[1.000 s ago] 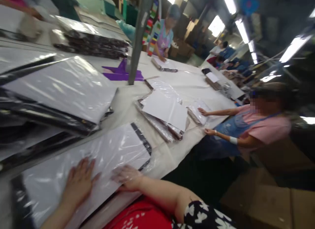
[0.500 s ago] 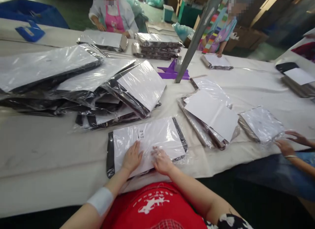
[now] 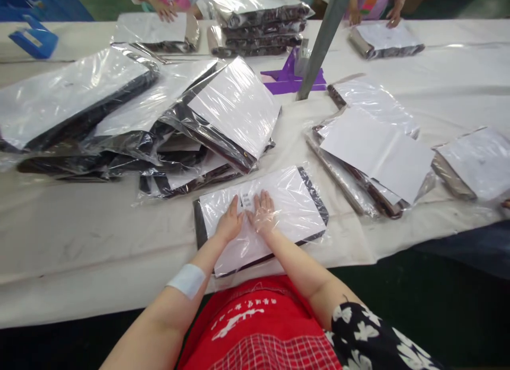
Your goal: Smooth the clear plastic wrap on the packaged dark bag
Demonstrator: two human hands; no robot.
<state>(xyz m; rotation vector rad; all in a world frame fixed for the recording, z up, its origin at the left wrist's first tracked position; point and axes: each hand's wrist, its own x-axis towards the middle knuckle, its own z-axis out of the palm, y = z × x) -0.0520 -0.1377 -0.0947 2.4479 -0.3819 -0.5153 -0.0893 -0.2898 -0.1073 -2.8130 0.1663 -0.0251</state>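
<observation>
A clear plastic bag (image 3: 295, 211) holding a dark folded garment with a white card on top lies flat at the near table edge. My left hand (image 3: 230, 224) rests flat on it with its fingers stretched out. My right hand (image 3: 263, 215) lies inside the bag under the film, fingers stretched out, right beside the left. A small printed label (image 3: 247, 200) sits just beyond the fingertips. A white band wraps my left forearm.
A slumped pile of bagged dark garments (image 3: 119, 126) spreads at the left. Another stack with a loose white sheet (image 3: 374, 152) lies to the right. A grey post (image 3: 322, 41) rises beside a purple piece (image 3: 285, 78). Other people's hands (image 3: 165, 9) work at the far side.
The view has swung left and down onto the table. Both my hands have slid forward along the bag and come closer together, near the label.
</observation>
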